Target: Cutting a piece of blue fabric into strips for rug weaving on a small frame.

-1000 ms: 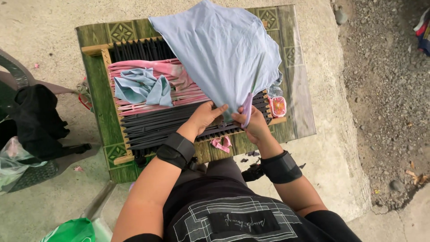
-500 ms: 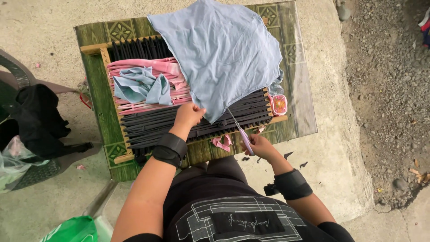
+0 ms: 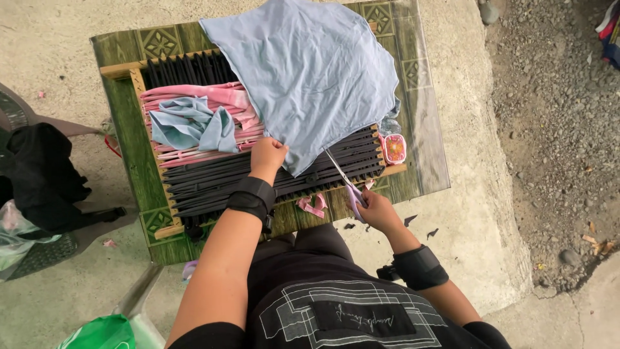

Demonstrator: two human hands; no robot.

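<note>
L hand (image 3: 267, 157) is pinching the lower edge of a big light-blue cloth (image 3: 310, 71), grip clamped on the fabric w/ fingers curled shut. The cloth is lying spread over the upper right of a wooden loom frame (image 3: 145, 123) strung w/ black strips (image 3: 213, 184), its bottom corner pointing down toward the person. R hand (image 3: 374, 210) is gripping purple-handled scissors (image 3: 342, 178), grip closed round the handles; blades are pointing up-left, tips meeting the cloth's lower right edge. Can't tell if blades are parted.

The frame is sitting on a green patterned counter (image 3: 123, 116) under a clear cover. On the frame's left: pink woven strips (image 3: 194, 97) w/ a crumpled pale-blue cloth piece (image 3: 187, 126) lying on top. A small pink-rimmed box (image 3: 394, 148) is sitting at the frame's right end, just beside the big cloth. Pink scraps (image 3: 313, 205) are lying on the counter's near edge, btwn both hands. Both wrists are wearing black bands. A black bag (image 3: 39, 174) is resting on the ground to the left, well apart.
</note>
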